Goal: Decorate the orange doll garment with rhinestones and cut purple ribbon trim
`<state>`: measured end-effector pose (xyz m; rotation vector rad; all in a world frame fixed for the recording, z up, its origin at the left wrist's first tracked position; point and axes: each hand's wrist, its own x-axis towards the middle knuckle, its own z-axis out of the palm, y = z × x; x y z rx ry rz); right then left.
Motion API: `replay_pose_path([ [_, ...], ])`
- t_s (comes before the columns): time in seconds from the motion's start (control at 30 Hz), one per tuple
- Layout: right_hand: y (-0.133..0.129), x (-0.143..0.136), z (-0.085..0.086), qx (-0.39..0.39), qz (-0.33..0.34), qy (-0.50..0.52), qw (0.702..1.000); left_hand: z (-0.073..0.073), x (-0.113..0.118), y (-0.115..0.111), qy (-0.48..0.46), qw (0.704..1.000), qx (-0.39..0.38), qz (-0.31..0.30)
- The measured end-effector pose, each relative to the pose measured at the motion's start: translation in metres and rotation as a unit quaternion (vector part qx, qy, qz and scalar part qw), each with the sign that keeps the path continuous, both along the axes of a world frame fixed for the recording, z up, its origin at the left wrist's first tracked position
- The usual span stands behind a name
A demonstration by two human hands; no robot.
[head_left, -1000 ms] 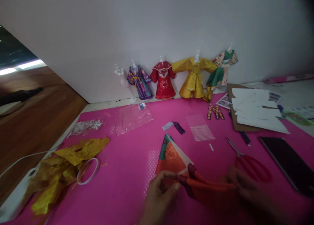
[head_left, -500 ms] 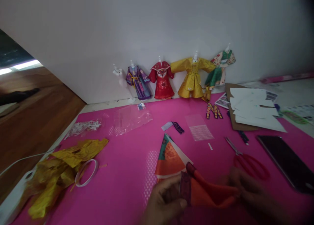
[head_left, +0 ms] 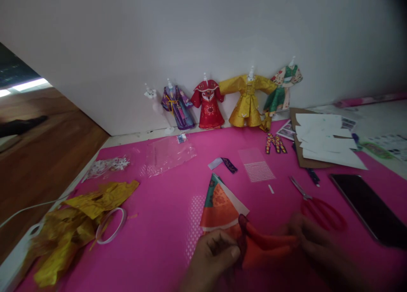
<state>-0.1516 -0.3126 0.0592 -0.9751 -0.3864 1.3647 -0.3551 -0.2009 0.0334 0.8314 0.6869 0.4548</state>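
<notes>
Stretched between my two hands is a piece of orange-red fabric [head_left: 263, 251] with a dark maroon band at its left end. My left hand [head_left: 211, 258] pinches that banded end between thumb and fingers. The other end is in my right hand [head_left: 310, 241], which is closed and somewhat blurred. Just beyond my left hand lies a folded orange and green fabric piece [head_left: 219, 205] with a white edge, flat on the pink mat [head_left: 152, 237]. Red-handled scissors [head_left: 321, 211] rest close to my right hand.
Several dressed miniature mannequins [head_left: 210, 109] stand along the wall. A black phone [head_left: 369, 207] and stacked white paper pieces [head_left: 327, 135] lie on the right. Crumpled yellow fabric [head_left: 85, 211], a white tape ring [head_left: 111, 225] and a clear plastic bag [head_left: 171, 154] are on the left.
My right hand has moved a little left and up, closer to my left hand, and the orange-red fabric looks more bunched. The view has shifted slightly.
</notes>
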Motion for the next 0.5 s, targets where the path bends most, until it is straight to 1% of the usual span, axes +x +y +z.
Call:
replay_pose_path([
  [0.07, 0.002, -0.001, 0.002, -0.015, -0.022, -0.003, 1.0, 0.001, 0.004, -0.001, 0.024, 0.999, -0.014, 0.02],
  [0.13, 0.003, -0.001, 0.0, -0.016, -0.036, 0.006, 0.999, 0.005, 0.007, -0.002, 0.041, 0.998, -0.025, 0.049],
  [0.23, 0.004, 0.001, -0.007, -0.009, -0.051, 0.065, 0.997, 0.011, 0.008, -0.002, 0.041, 0.996, -0.032, 0.079],
  [0.3, 0.004, 0.003, -0.012, -0.018, -0.074, 0.092, 0.993, 0.013, 0.008, -0.003, 0.03, 0.995, -0.034, 0.087],
  [0.33, 0.005, 0.004, -0.013, -0.027, -0.088, 0.094, 0.991, 0.013, 0.008, -0.003, 0.024, 0.996, -0.033, 0.081],
  [0.4, 0.007, 0.007, -0.015, -0.047, -0.103, 0.075, 0.991, 0.01, 0.009, -0.003, 0.001, 0.999, -0.02, 0.048],
  [0.47, 0.011, 0.008, -0.017, -0.065, -0.103, 0.044, 0.992, 0.006, 0.01, -0.002, -0.014, 1.0, 0.0, 0.016],
  [0.5, 0.013, 0.008, -0.018, -0.071, -0.103, 0.03, 0.992, 0.004, 0.01, -0.002, -0.01, 1.0, 0.009, 0.012],
])
